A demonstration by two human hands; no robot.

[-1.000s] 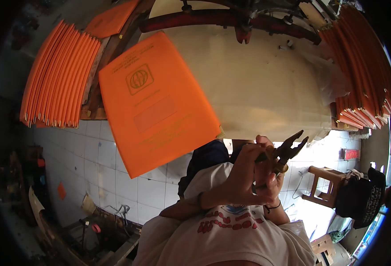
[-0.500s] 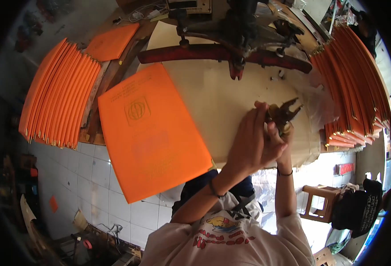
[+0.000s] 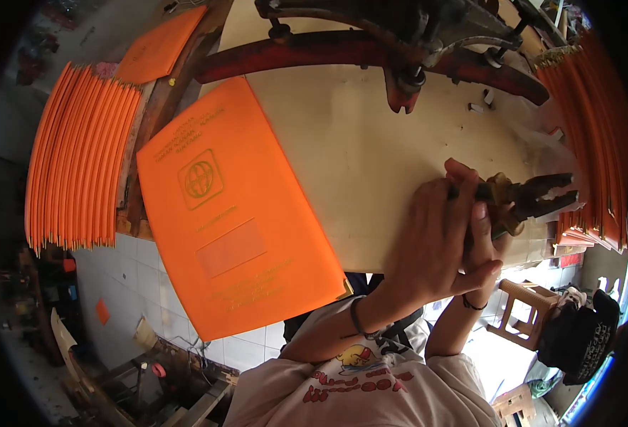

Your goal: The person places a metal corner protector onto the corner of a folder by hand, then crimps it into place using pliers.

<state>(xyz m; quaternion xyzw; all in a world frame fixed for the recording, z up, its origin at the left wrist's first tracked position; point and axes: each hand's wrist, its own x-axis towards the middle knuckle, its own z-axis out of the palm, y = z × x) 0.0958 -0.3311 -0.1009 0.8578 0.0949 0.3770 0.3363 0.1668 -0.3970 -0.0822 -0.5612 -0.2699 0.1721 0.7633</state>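
Pliers (image 3: 519,198), one pair, at 3 o'clock: dark, worn metal head lying sideways, jaws parted by a narrow gap and aimed at 3 o'clock; rounded, brass-coloured parts beside the pivot; handles largely hidden by fingers.

Left hand (image 3: 428,238) and right hand (image 3: 481,238), bare: both wrapped about the handles, the left in front with its back to the camera, the right partly covered, its thumb showing; a dark band at each wrist.

Surface (image 3: 371,164): tan sheet, smooth, with faint marks and a few small bits (image 3: 477,107) at 2 o'clock.

Orange folder (image 3: 285,220), at 9 o'clock: gold lettering, globe emblem in a rounded frame, rectangular window, metal corner piece; lies aslant, its lower part projecting past the near edge.

Dark red clamp bar (image 3: 292,60), at 12 o'clock: bolted to black metalwork above the surface.

Orange stacks: left stack (image 3: 79,156) between 9 and 10 o'clock, right stack (image 3: 598,156) at 2 o'clock, both metal-tipped; clear plastic beside the latter. Single orange cover (image 3: 163,46), flat, between 10 and 11.

Room: white tiled floor (image 3: 136,267) at 8 o'clock; brown stool (image 3: 531,313) at 4, beside a black cloth item (image 3: 584,341) with pale lettering.
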